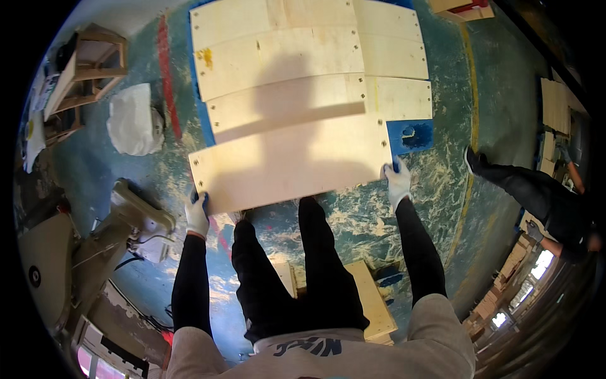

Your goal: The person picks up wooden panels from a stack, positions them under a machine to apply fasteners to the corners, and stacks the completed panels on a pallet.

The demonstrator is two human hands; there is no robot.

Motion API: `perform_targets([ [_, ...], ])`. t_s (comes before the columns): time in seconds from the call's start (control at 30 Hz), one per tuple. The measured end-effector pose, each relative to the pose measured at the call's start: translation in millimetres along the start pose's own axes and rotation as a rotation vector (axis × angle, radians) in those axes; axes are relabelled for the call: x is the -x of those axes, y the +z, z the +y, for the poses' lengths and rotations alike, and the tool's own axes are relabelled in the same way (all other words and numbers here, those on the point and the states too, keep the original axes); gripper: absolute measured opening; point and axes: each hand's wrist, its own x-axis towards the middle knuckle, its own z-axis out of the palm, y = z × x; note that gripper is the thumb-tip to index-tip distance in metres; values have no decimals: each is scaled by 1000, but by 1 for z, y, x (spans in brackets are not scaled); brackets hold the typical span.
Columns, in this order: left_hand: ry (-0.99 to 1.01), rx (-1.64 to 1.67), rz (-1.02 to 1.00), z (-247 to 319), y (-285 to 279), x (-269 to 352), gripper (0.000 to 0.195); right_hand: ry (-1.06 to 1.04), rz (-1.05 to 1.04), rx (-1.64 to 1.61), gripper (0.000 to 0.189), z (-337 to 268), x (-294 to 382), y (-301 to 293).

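Note:
A pale plywood panel [284, 166] with paired holes near its two short ends is held level in front of my legs. My left hand [197, 214], in a white glove with blue on the palm side, grips its near left corner. At the near right corner my right hand [398, 182], gloved the same way, holds the other end. Beyond it, rows of similar plywood panels [279, 57] lie on a blue base [409, 137], which shows at the right and along the left edge. My shadow falls across the wood.
Behind my legs lies a plywood stack [371, 298]. A beige machine [142, 222] stands at left, near a white sack [135, 121] and a wooden frame [90, 71]. To the right, another person [544, 194] handles boards. Sawdust marks the green floor [440, 189].

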Motion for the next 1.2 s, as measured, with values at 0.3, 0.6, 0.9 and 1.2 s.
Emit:
perform_targets([
  [0.3, 186, -481, 284, -63, 103, -175, 52, -71, -14, 394, 68, 87, -192, 55],
  [0.6, 158, -538, 304, -62, 125, -185, 57, 54, 48, 391, 69, 88, -196, 98],
  [0.9, 395, -526, 267, -32, 88, -152, 66, -26, -70, 644, 60, 23, -158, 112],
  [1.2, -427, -430, 419, -113, 60, 255, 41, 197, -662, 530, 30, -57, 32, 134],
])
